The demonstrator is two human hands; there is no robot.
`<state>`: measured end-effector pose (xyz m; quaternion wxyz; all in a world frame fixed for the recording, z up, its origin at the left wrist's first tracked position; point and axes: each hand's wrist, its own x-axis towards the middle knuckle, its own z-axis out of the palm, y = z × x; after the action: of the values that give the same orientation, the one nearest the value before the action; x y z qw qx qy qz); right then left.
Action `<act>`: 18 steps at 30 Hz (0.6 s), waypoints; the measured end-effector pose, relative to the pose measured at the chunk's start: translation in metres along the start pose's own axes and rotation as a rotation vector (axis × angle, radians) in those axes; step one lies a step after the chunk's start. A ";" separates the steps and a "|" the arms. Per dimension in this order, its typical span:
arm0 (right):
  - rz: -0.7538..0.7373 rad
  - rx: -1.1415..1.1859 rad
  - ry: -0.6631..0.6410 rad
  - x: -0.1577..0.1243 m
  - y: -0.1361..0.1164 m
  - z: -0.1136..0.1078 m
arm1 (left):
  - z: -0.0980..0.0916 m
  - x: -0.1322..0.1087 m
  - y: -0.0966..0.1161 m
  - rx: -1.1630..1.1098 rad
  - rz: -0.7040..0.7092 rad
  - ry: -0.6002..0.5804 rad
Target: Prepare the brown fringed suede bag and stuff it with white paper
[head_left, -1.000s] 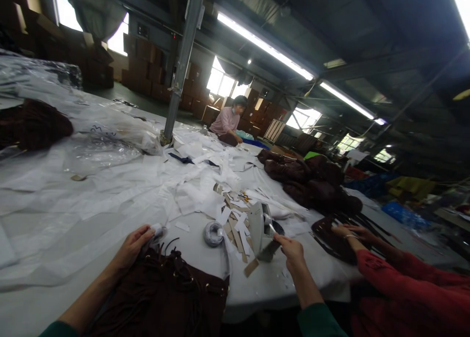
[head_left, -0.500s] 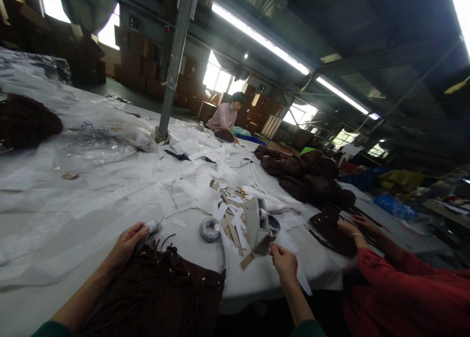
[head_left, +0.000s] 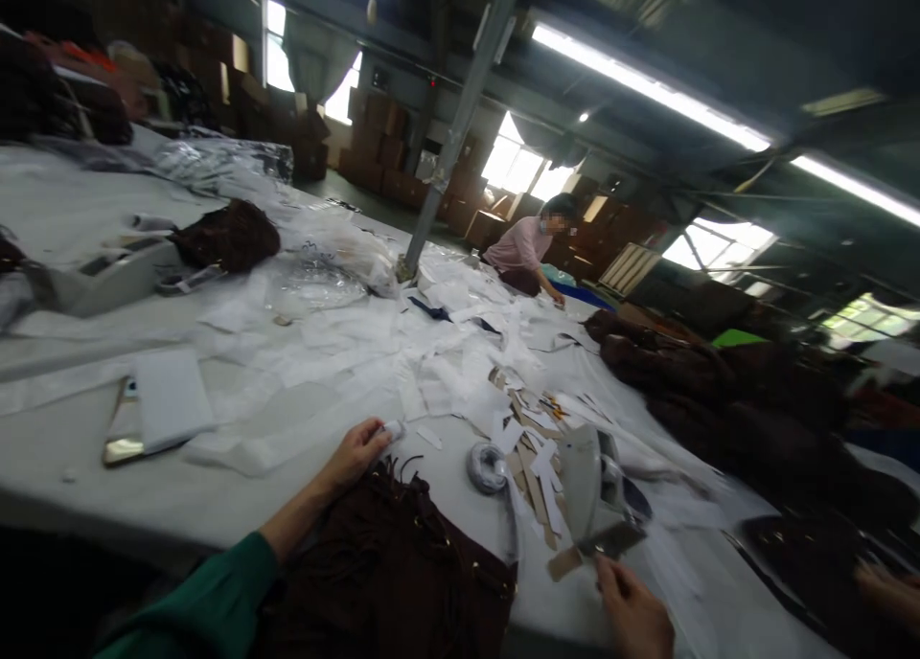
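Observation:
My left hand point(head_left: 359, 456) pinches a small white piece point(head_left: 393, 430), too blurred to identify, at the top edge of a dark brown fringed bag point(head_left: 388, 573). The bag lies at the table's near side, with drawstring cords and gold eyelets along its upper edge. My right hand point(head_left: 632, 603) is closed in a pinch right by the front end of a grey tape dispenser point(head_left: 586, 477); whatever is between those fingertips is too small to make out. Beside the dispenser are white and tan paper strips point(head_left: 539, 477) and a coil of grey tape or cord point(head_left: 487, 467).
A white phone-like object point(head_left: 169, 400) lies at left. Farther back are another dispenser point(head_left: 107, 271), a brown bundle point(head_left: 230, 236) and a metal post point(head_left: 460, 132). Brown bags point(head_left: 719, 391) pile up at right. A co-worker's hand point(head_left: 887, 587) shows at the right edge; a person in pink point(head_left: 521, 245) bends over the far side.
My view has swung left, so everything sits farther right and the phone-like object shows. Both hands keep their places by the bag and the dispenser. The person in pink has stretched out an arm.

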<state>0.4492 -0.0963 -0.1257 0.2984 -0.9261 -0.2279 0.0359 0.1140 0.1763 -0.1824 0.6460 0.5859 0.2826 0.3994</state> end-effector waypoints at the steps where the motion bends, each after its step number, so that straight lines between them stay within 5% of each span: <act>1: -0.052 0.040 -0.052 -0.006 -0.019 0.007 | 0.000 0.001 0.001 0.020 0.008 0.015; 9: -0.616 0.380 -0.548 -0.087 -0.196 0.077 | 0.000 -0.002 -0.001 0.095 0.032 0.055; 13: -0.679 0.461 -0.665 -0.098 -0.233 0.113 | -0.002 -0.002 0.001 0.115 0.054 0.047; 18: -0.687 0.404 -0.680 -0.090 -0.244 0.144 | -0.005 0.001 0.002 0.177 0.123 0.034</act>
<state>0.2425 0.1158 -0.1109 0.3746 -0.6580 -0.5912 0.2778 0.1103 0.1796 -0.1813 0.5612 0.6500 0.2911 0.4216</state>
